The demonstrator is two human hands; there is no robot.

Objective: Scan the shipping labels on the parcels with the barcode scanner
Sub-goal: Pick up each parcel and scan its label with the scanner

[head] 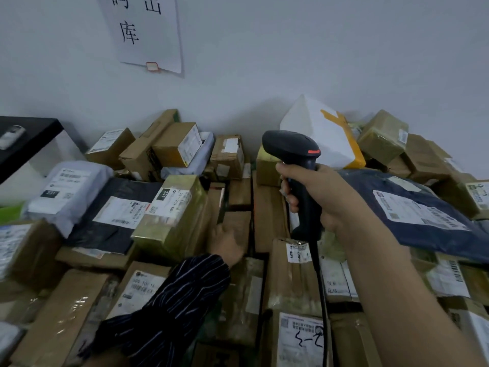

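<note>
Gripping the barcode scanner (pixel 291 151) by its handle, the right hand (pixel 321 197) has its fingers curled round the black grip. Scanner upright, head pointing left and away over the pile, orange strip at its rear. Black cable (pixel 320 287) hangs from the handle base down across the boxes. Heap of parcels (pixel 238 197) against the white wall (pixel 291 62): mostly brown cartons, many with white shipping labels face up. Left hand (pixel 227 242), in a dark striped sleeve (pixel 172 300), sits low among the cartons just right of a yellow-taped box (pixel 169 234) whose label (pixel 172 200) reads 231. The hand is blurred and touches a brown carton; cannot tell whether its fingers are straight or closed on anything. Black poly bag (pixel 105 234) and white poly bag (pixel 71 192) to the left. Dark blue mailer (pixel 423 239) right of the scanner hand. White foam box (pixel 315 128) with yellow tape behind the scanner. Paper sign (pixel 148 30) with large characters on the wall.
</note>
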